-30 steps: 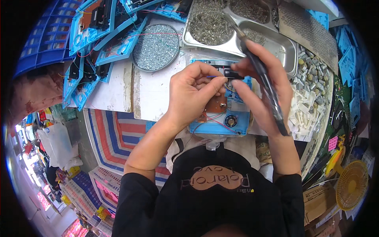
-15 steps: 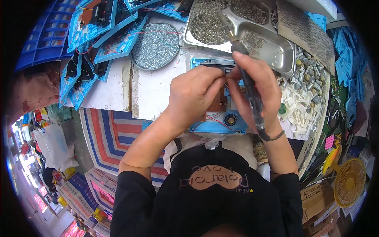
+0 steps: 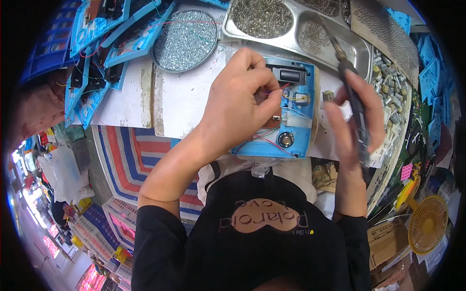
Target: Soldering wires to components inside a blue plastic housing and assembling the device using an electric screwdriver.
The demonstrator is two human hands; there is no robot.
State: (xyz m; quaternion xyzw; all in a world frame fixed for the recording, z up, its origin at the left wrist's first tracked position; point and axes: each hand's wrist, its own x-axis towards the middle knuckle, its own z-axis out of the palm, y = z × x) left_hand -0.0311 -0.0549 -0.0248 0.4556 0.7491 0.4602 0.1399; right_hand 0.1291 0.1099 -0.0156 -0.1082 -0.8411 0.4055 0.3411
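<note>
A blue plastic casing (image 3: 302, 131) lies on the bench in front of me, with a round speaker (image 3: 285, 139), a black compartment (image 3: 290, 74) and loose coloured wires inside. My left hand (image 3: 238, 99) is bent over its left side, thumb and fingers pinched where thin red and blue wires (image 3: 285, 86) come out. The exact grip is partly hidden by the fingers. To the right of the casing, my right hand (image 3: 373, 104) is closed around a black-handled tool (image 3: 357, 109) with a long, tapered metal tip. Motion blurs this hand, and the tip is over the metal tray.
A round dish of silvery screws (image 3: 187, 41) stands at the back left, beside stacked blue casings (image 3: 136, 43). Behind the work is a divided metal tray (image 3: 286, 46) of small screws. Small metal cylinders (image 3: 394, 87) are heaped right; a yellow fan (image 3: 428, 225) stands lower right.
My right hand has moved right with the tool, away from my left hand, uncovering the casing's right side. The left hand has shifted slightly and stays pinched. The tool tip has swung right.
</note>
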